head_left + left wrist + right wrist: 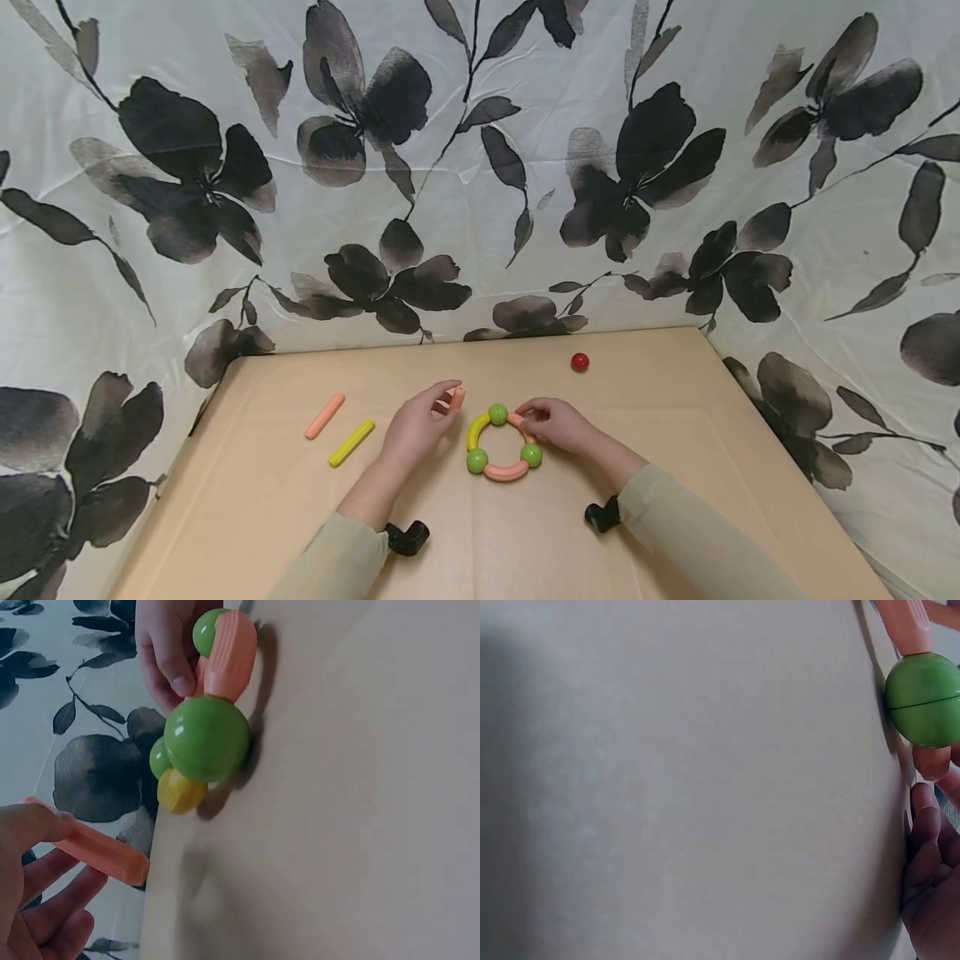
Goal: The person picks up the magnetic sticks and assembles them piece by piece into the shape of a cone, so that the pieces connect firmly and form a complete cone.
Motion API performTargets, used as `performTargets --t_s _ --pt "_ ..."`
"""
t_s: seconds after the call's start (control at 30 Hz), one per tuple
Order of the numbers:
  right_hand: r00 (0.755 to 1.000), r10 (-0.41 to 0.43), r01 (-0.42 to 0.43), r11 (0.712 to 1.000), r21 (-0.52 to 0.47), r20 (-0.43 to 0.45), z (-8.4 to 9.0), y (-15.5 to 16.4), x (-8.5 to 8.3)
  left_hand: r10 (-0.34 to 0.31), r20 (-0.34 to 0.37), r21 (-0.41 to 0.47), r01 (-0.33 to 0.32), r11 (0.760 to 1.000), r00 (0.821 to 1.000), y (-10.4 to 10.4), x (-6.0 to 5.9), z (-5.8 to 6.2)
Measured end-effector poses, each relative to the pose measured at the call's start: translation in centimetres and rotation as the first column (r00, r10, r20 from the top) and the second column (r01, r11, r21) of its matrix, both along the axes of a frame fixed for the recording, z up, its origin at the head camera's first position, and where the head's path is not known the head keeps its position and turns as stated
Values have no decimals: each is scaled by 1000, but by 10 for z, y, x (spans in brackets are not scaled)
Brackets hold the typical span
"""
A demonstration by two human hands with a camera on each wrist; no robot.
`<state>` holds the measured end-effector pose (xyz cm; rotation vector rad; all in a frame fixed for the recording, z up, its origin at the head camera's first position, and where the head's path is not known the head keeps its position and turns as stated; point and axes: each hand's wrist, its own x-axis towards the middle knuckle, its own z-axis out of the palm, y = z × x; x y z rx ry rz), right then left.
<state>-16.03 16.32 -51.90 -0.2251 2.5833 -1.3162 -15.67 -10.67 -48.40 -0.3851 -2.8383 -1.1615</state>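
Note:
My left hand (411,432) pinches a straight pink toy rod (105,853) between thumb and fingers, just left of a small ring of toy pieces. Three green balls, one of them the top ball (498,414), join a curved yellow rod (476,431) and two curved pink rods, the front one (506,473) lying nearest me. At the ring's right side, my right hand (561,423) holds the other curved pink rod (517,422) with thumb and fingertips. The left wrist view shows a green ball (207,739) closest to the camera.
Left of the ring lie another straight pink rod (325,416) and a straight yellow rod (352,443). A red ball (580,362) sits near the back edge of the tan table (675,417). Floral cloth (517,200) hangs behind. Black camera mounts are on both wrists.

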Motion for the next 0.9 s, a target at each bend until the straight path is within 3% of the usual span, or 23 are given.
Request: performTargets --t_s 0.23,0.4,0.73,0.9 --pt "1000 7 -7 1000 0 14 1 0 -1 -65 16 56 64 996 998 22 -3 8" --pt "1000 11 -11 1000 -5 20 2 1 -1 -103 -12 59 103 993 995 35 -6 12" --pt "1000 9 -9 1000 -5 24 2 3 -3 -118 -30 108 120 987 993 55 -14 9" --pt "1000 6 -6 1000 -8 8 2 2 -3 -140 -31 88 142 986 990 58 -15 6"
